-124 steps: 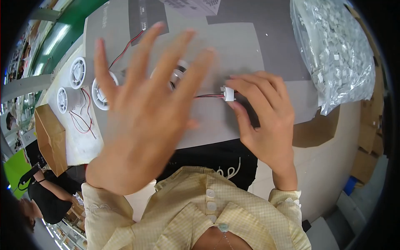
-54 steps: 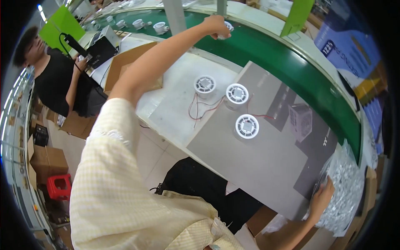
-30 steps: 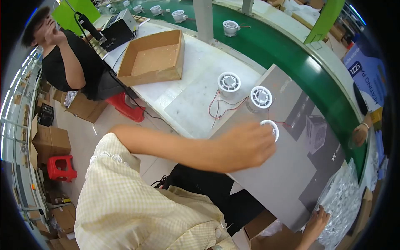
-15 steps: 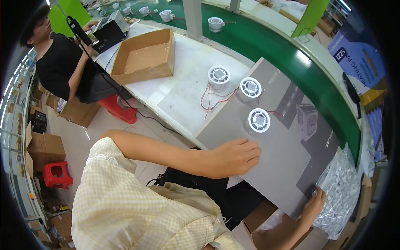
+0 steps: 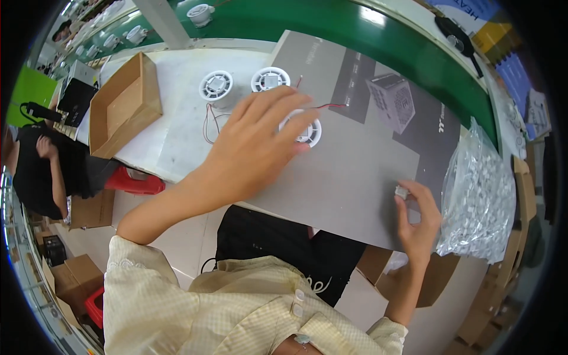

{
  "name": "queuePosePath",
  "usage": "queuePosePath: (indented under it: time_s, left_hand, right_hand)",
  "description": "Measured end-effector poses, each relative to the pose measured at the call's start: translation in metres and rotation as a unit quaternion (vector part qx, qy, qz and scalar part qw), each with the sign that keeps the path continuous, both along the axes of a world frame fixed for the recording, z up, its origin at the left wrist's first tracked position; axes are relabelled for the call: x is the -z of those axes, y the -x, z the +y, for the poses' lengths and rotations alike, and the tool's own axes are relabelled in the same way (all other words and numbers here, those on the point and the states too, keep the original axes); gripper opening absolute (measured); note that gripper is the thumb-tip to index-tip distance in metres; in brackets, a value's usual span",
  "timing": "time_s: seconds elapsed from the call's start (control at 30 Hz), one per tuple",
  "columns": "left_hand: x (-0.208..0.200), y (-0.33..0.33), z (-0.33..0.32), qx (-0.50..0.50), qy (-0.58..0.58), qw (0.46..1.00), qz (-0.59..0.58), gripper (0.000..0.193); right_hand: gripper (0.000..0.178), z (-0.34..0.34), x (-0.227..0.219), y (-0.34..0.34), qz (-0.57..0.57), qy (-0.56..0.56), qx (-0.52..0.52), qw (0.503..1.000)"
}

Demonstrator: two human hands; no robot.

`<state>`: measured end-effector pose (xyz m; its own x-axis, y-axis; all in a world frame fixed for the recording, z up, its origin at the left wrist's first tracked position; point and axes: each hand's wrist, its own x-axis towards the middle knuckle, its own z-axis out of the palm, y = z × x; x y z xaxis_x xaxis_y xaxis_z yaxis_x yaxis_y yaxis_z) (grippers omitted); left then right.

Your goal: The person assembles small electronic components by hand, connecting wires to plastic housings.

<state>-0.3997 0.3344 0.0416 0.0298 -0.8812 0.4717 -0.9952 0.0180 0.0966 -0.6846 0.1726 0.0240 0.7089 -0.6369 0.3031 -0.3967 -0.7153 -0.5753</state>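
Observation:
My left hand [image 5: 254, 145] reaches over the nearest round white housing [image 5: 315, 132], its fingers stretched out and apart. The hand hides part of that housing, and I cannot tell whether it touches it. Behind stand two more white housings, one [image 5: 270, 79] on the grey printed board [image 5: 349, 177] and one [image 5: 216, 86] on the white tabletop. Each has a spoked rim and a square centre; thin red wires trail near them. My right hand [image 5: 421, 222], above the board's right part, pinches a small whitish piece [image 5: 402, 191] between thumb and fingertip.
A clear plastic bag [image 5: 479, 195] full of small whitish pieces lies right of my right hand. An open cardboard box [image 5: 127, 106] stands on the left. Beyond the table runs a green conveyor [image 5: 248, 23] carrying more white housings. A person in black [image 5: 38, 171] sits at far left.
My left hand has opened from a loose fist and moved to the nearest housing. My right hand has left the bag's edge with a small piece. The view has swung to the right.

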Motion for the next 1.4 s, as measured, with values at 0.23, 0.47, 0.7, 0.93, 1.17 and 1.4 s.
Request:
queuePosePath:
  time_s: [0.23, 0.47, 0.7, 0.93, 1.17, 1.4]
  left_hand:
    - [0.032, 0.013, -0.015, -0.079, -0.059, 0.986, 0.137, 0.073]
    - [0.039, 0.015, -0.028, 0.006, -0.055, 0.998, 0.009, 0.046]
    - [0.047, 0.031, -0.057, 0.075, -0.071, 0.992, -0.073, 0.010]
    - [0.046, 0.013, -0.083, 0.181, 0.005, 0.977, 0.114, 0.006]
    - [0.045, 0.015, -0.111, 0.187, -0.114, 0.961, 0.171, 0.017]
    - [0.049, 0.035, -0.111, 0.222, -0.032, 0.963, 0.152, 0.009]
  right_hand:
    - [0.032, 0.007, 0.022, -0.022, 0.012, 0.068, -0.036, 0.997]
    - [0.042, 0.012, 0.030, -0.028, 0.078, 0.110, -0.003, 0.991]
    - [0.036, 0.009, 0.030, -0.033, 0.007, 0.044, 0.021, 0.999]
    - [0.033, -0.003, 0.031, -0.019, 0.020, 0.071, 0.023, 0.997]
    - [0.035, -0.003, 0.037, -0.024, 0.063, 0.127, 0.014, 0.990]
    - [0.035, -0.009, 0.043, -0.018, 0.024, 0.185, 0.052, 0.981]
